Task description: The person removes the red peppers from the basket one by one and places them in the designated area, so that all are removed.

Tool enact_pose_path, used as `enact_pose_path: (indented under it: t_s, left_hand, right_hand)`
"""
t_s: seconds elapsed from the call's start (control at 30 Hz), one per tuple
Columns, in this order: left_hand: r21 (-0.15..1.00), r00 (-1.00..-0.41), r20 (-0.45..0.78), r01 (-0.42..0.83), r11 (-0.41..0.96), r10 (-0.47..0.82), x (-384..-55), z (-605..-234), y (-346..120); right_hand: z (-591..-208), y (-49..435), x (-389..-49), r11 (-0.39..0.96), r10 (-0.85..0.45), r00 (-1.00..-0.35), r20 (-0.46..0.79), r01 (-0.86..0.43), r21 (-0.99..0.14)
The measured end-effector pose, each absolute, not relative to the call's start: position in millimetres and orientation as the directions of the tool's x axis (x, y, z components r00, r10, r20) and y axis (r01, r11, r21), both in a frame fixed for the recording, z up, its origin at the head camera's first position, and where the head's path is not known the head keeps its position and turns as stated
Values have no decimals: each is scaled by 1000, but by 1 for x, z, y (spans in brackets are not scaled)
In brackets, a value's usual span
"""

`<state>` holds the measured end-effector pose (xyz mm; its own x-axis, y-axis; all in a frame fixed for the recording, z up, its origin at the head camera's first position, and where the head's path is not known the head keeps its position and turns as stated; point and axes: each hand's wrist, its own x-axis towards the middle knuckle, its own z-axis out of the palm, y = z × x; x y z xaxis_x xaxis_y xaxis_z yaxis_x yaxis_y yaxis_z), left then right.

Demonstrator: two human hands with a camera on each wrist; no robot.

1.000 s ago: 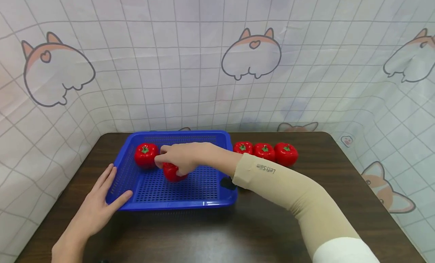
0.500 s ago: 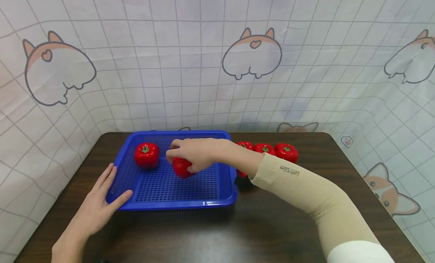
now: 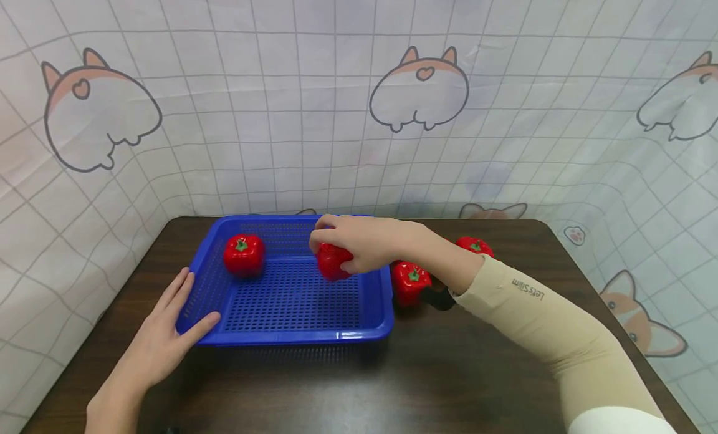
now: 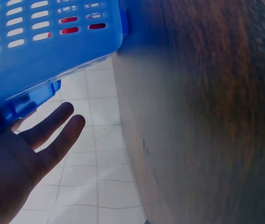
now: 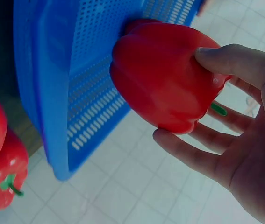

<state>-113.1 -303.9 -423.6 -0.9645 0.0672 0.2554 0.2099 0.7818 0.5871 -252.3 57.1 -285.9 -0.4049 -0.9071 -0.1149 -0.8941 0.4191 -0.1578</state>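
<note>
My right hand [image 3: 364, 239] grips a red bell pepper [image 3: 332, 262] above the right half of the blue basket [image 3: 291, 338]. In the right wrist view the thumb and fingers pinch that bell pepper [image 5: 165, 79] near its green stem. A second bell pepper [image 3: 244, 255] sits inside the basket at the left. My left hand [image 3: 162, 337] rests against the basket's left rim with its fingers straight. From the left wrist view, the left hand [image 4: 15, 163] lies beside the basket's wall [image 4: 53, 56], fingers extended.
Several more red bell peppers [image 3: 411, 283] stand on the dark wooden table [image 3: 449, 371] right of the basket, partly hidden by the right forearm. A patterned cloth [image 3: 336, 110] hangs behind and at both sides.
My right hand has moved right and slightly up, carrying the bell pepper from the basket's middle toward its right side. The left hand and the other bell pepper stay in place.
</note>
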Motion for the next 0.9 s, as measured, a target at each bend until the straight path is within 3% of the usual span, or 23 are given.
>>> enact_pose_path:
  t_s: [0.9]
  left_hand:
    - [591,-970,234,198,782,69,-113,-424,-303]
  right_hand:
    - [-275,153,-238,465,-873,-487,38,-852,-242]
